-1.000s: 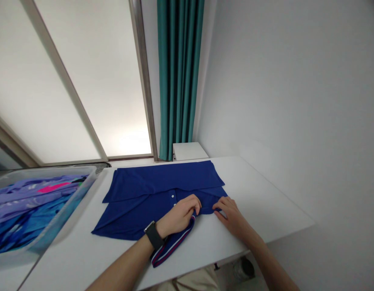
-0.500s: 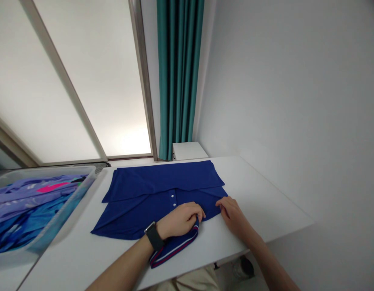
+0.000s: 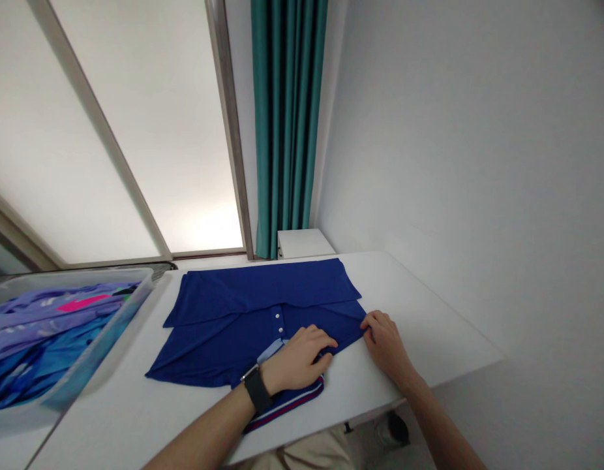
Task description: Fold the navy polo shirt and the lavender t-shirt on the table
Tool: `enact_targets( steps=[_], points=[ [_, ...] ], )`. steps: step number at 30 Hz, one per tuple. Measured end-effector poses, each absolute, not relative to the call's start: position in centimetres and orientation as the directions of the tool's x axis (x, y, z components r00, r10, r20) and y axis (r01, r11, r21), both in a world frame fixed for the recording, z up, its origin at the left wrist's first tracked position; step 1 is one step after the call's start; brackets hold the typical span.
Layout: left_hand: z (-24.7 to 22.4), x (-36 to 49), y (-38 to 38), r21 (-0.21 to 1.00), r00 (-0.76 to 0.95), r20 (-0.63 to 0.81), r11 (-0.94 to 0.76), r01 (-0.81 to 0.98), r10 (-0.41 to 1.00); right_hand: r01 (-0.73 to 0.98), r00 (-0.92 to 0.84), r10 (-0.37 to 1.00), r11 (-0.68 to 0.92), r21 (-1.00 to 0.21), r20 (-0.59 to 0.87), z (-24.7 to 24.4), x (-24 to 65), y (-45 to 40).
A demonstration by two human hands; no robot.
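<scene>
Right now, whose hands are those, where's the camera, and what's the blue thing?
There's no machine: these are a person's own two hands. The camera is worn on their head, looking forward and down. On the white table lies a blue shirt with a striped edge. The left hand, wearing a watch, rests on it. The right hand touches its edge; I can't tell if either grips. To the left is a tub of clothes.

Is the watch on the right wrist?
No, the watch is on the left wrist, behind the left hand that lies on the blue shirt.
</scene>
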State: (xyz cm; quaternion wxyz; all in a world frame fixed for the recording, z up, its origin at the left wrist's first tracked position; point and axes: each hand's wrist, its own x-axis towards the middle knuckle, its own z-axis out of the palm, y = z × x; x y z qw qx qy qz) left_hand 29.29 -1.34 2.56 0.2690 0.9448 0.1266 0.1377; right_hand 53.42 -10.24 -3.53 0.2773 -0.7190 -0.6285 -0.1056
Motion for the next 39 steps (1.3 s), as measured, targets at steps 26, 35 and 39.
enact_targets(
  steps=[26, 35, 39],
  points=[
    [2.4, 18.7, 7.4, 0.203, 0.798, 0.255, -0.838, 0.507, 0.545, 0.983, -0.105, 0.931, 0.15, -0.104, 0.351, -2.2, 50.2, 2.3],
    [-1.1, 15.3, 11.5, 0.063, 0.77, 0.152, -0.784, 0.618, 0.62, 0.996, -0.033, 0.996, 0.039, -0.08, 0.082, -2.5, 48.8, 9.5],
    [-1.3, 14.9, 11.4, 0.058, 0.785, 0.15, -0.798, 0.599, 0.601, 0.997, 0.014, 1.0, -0.013, -0.075, 0.011, -3.3, 52.1, 10.8]
  ],
)
